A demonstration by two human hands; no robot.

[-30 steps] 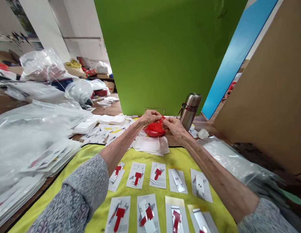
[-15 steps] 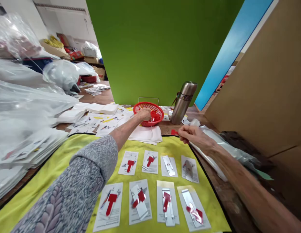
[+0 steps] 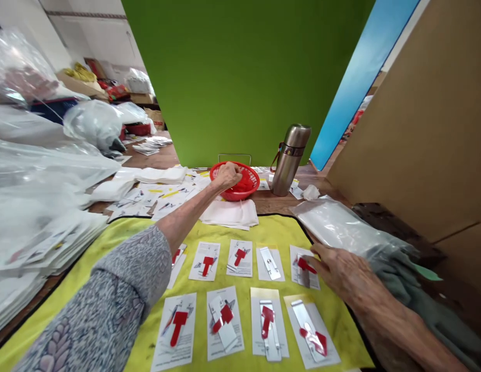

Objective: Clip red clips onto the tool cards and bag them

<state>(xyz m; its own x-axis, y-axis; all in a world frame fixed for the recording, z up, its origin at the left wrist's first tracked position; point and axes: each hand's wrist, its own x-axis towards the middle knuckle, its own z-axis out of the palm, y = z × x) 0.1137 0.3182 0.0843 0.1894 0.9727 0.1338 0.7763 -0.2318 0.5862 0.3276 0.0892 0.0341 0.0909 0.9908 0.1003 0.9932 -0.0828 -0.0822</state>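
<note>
My left hand (image 3: pixel 228 175) reaches over the red plastic basket (image 3: pixel 257 182), fingers curled down toward the red pieces (image 3: pixel 246 182) inside. Its fingertips are hidden. At the right end of the back row, my right hand (image 3: pixel 343 266) pinches the end of a red T-shaped piece (image 3: pixel 304 265). That piece rests over a metal plate (image 3: pixel 303 279) on a printed card (image 3: pixel 295 253). More cards lie in two rows, several bearing red T-shaped pieces, such as this one (image 3: pixel 179 326). One back-row card carries a bare metal plate (image 3: pixel 269 263).
A yellow cloth (image 3: pixel 141 232) covers the table's front. Behind it stand a steel thermos (image 3: pixel 290 163) and a green panel (image 3: pixel 240 77). White sheets (image 3: pixel 230 213) lie before the basket. Plastic bags (image 3: pixel 46 165) and stacked cards (image 3: pixel 70 237) crowd the left; a clear bag (image 3: pixel 337 225) lies right.
My right hand has come down toward me, bringing the red T-shaped piece onto the back-right card. My left hand has risen slightly and shifted left at the basket.
</note>
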